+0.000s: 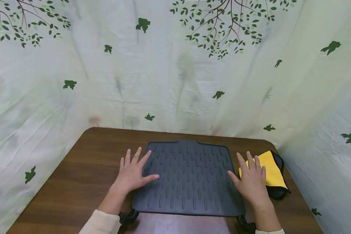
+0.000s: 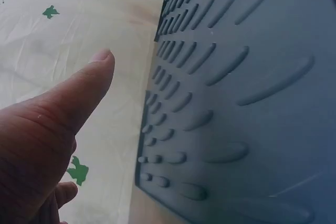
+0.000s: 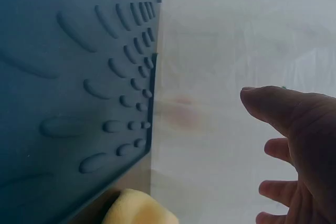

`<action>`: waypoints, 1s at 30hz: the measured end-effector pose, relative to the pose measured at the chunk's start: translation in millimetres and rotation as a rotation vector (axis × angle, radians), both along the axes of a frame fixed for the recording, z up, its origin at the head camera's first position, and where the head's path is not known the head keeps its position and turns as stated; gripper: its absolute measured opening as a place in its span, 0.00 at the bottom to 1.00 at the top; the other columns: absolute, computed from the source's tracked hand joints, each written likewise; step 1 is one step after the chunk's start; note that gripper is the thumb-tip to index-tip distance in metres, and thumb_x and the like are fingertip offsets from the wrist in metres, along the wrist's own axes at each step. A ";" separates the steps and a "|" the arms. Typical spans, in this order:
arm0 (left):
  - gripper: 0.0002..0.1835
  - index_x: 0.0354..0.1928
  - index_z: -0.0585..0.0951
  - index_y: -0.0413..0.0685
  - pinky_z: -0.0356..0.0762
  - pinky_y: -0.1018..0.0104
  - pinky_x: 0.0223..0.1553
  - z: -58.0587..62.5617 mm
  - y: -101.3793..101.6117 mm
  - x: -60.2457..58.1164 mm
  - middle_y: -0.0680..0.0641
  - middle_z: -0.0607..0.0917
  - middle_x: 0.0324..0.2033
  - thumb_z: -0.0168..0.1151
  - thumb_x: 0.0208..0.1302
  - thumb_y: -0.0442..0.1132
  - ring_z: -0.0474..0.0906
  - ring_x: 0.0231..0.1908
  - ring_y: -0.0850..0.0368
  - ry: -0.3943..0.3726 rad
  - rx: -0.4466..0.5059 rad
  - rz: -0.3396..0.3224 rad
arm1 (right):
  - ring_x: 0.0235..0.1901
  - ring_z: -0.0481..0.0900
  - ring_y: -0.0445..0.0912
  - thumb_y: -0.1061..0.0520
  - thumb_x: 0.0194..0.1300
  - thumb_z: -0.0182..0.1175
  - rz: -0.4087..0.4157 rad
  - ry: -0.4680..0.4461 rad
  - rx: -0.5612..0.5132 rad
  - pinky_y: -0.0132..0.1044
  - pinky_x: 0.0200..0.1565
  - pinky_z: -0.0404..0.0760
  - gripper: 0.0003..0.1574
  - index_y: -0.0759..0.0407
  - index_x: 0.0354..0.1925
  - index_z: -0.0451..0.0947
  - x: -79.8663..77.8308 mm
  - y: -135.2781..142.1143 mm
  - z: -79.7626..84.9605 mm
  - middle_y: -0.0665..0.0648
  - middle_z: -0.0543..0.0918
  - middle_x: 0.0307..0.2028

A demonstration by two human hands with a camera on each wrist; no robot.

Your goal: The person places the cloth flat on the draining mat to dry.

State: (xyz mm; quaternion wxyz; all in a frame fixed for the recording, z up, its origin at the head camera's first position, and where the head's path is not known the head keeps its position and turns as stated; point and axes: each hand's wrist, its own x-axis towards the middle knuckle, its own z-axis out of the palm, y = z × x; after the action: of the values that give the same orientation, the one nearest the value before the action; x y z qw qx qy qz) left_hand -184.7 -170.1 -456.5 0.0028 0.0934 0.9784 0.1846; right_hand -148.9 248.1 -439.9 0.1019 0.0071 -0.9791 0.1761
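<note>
A dark grey mat (image 1: pixel 187 178) with raised oval ridges lies flat on the brown table, a small tab on its far edge. My left hand (image 1: pixel 132 174) is over the mat's left side, fingers spread and thumb reaching inward above the ridges. Across from it, my right hand (image 1: pixel 251 182) hovers by the mat's right edge with fingers apart, partly covering a yellow and black cloth (image 1: pixel 270 169). Both wrist views show the ridged mat (image 2: pixel 226 77) beside an extended thumb. Neither hand holds anything.
The wooden table (image 1: pixel 87 172) has rounded far corners. Behind it and at both sides hangs a pale curtain (image 1: pixel 163 81) printed with green leaves and branches. A rounded yellow part of the cloth (image 3: pixel 139 208) shows low in the right wrist view.
</note>
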 end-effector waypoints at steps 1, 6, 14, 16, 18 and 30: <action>0.57 0.81 0.56 0.61 0.37 0.22 0.72 -0.6 -0.1 0.4 0.37 0.48 0.82 0.68 0.55 0.72 0.32 0.79 0.24 0.000 -0.001 0.000 | 0.77 0.41 0.74 0.44 0.66 0.68 0.000 0.001 -0.003 0.81 0.68 0.43 0.52 0.56 0.78 0.56 0.1 0.9 -1.0 0.74 0.49 0.79; 0.59 0.81 0.57 0.60 0.39 0.21 0.71 -5.7 -0.6 1.9 0.36 0.50 0.81 0.71 0.51 0.73 0.35 0.78 0.22 -0.008 -0.009 -0.006 | 0.76 0.42 0.76 0.46 0.66 0.68 -0.011 0.021 -0.042 0.82 0.67 0.43 0.51 0.58 0.78 0.57 -1.3 10.4 -7.9 0.75 0.49 0.78; 0.68 0.82 0.52 0.59 0.42 0.21 0.71 -15.9 -5.7 6.8 0.33 0.49 0.81 0.78 0.41 0.70 0.39 0.77 0.19 -0.107 -0.011 0.003 | 0.74 0.42 0.81 0.42 0.70 0.63 -0.080 -0.003 -0.091 0.83 0.65 0.43 0.52 0.60 0.79 0.52 -4.0 37.5 -9.9 0.79 0.47 0.77; 0.70 0.82 0.51 0.59 0.41 0.20 0.71 -18.4 -7.1 8.4 0.33 0.48 0.81 0.78 0.39 0.70 0.38 0.77 0.19 -0.134 -0.004 0.010 | 0.74 0.40 0.82 0.41 0.71 0.62 -0.100 -0.029 -0.103 0.84 0.65 0.41 0.52 0.60 0.79 0.50 -3.6 44.6 -10.2 0.80 0.45 0.77; 0.71 0.83 0.51 0.60 0.40 0.20 0.71 -20.6 -8.4 9.8 0.34 0.47 0.81 0.79 0.37 0.70 0.36 0.77 0.19 -0.159 0.002 0.017 | 0.74 0.39 0.82 0.40 0.72 0.60 -0.120 -0.043 -0.107 0.83 0.65 0.41 0.52 0.61 0.80 0.49 -3.7 50.3 -11.3 0.80 0.44 0.77; 0.70 0.82 0.53 0.61 0.37 0.19 0.70 -34.8 -11.5 14.1 0.35 0.45 0.81 0.77 0.36 0.73 0.32 0.76 0.18 -0.214 -0.015 0.052 | 0.75 0.35 0.81 0.42 0.72 0.60 -0.194 -0.001 -0.139 0.82 0.67 0.39 0.51 0.64 0.78 0.50 -7.1 67.1 -18.9 0.80 0.43 0.77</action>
State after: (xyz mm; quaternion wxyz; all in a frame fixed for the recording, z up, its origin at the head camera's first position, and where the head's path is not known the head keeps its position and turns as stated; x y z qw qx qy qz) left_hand -170.6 -181.6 -491.2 0.1030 0.0476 0.9760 0.1860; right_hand -156.0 315.2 -458.8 0.1181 -0.0947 -0.9606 0.2330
